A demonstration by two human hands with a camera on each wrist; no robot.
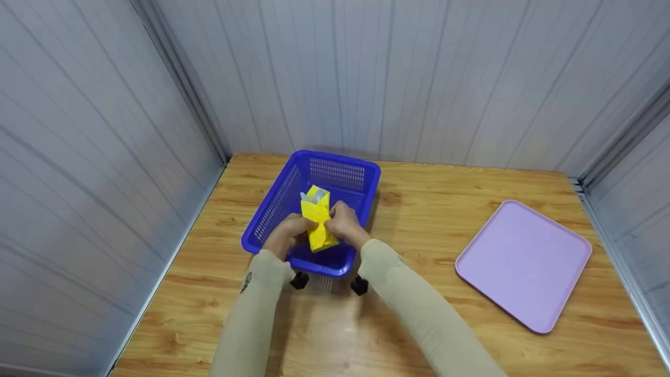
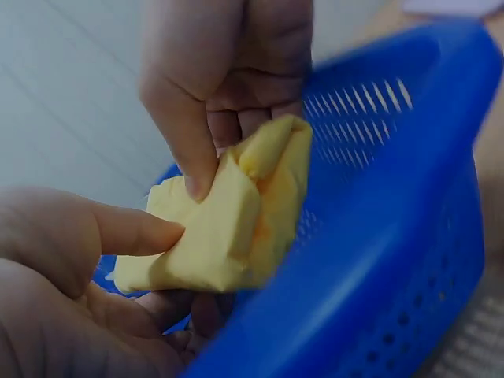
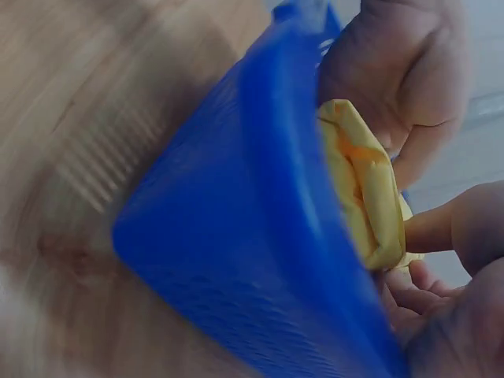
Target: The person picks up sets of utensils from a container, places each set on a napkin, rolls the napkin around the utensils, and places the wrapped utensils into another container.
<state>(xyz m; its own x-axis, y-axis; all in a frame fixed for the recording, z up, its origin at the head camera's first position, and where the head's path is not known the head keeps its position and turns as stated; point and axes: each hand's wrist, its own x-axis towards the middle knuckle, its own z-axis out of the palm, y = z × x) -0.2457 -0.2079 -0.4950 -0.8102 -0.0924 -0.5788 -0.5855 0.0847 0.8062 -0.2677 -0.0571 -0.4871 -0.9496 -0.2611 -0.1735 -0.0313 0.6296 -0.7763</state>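
Observation:
A yellow paper bag [image 1: 317, 222] with a folded bottom is held over the blue plastic basket [image 1: 370, 170]. White and clear items, their kind too small to tell, poke out of its far end. My left hand [image 1: 289, 230] grips the bag from the left, thumb on top and fingers beneath, as the left wrist view shows. From the right, my right hand [image 1: 345, 224] pinches the same yellow bag [image 2: 213, 228], its thumb pressed on the upper face. In the right wrist view the basket wall [image 3: 205, 213] hides part of the bag.
A light purple square tray [image 1: 523, 267] lies on the wooden table [image 1: 419, 220] at the right. Grey panelled walls [image 1: 340, 78] enclose the back and both sides. Black wrist camera parts [image 1: 299, 280] hang under the sleeves near the basket's front rim.

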